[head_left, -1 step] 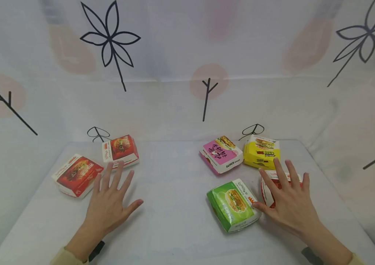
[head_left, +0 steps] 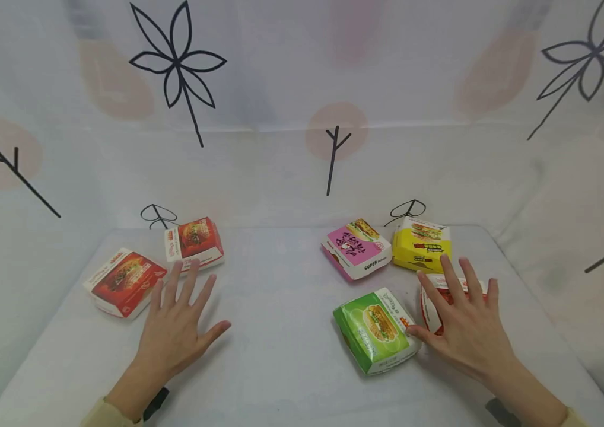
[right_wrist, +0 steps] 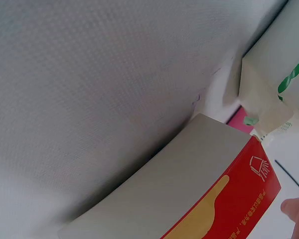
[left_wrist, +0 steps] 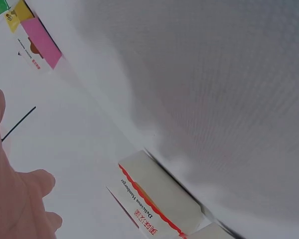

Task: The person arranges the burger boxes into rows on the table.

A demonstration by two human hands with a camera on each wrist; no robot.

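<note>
My left hand (head_left: 176, 329) is spread palm down at the left, holding nothing. Its fingertips come near two red-and-white burger boxes, one (head_left: 127, 283) on the outer side and the other (head_left: 195, 237) farther back. Spread likewise, my right hand (head_left: 467, 332) hovers over a third red-and-white burger box (head_left: 431, 311), partly hiding it. The right thumb overlaps the edge of a green burger box (head_left: 371, 332); I cannot tell whether they touch. In the right wrist view, a fingertip (right_wrist: 298, 211) shows beside the third box's red side (right_wrist: 254, 184).
A pink burger box (head_left: 355, 249) and a yellow one (head_left: 422, 244) stand side by side at the back right. White cloth covers the table (head_left: 275, 332). A pale cloth backdrop (head_left: 264, 172) with dark leaf drawings rises behind and at both sides.
</note>
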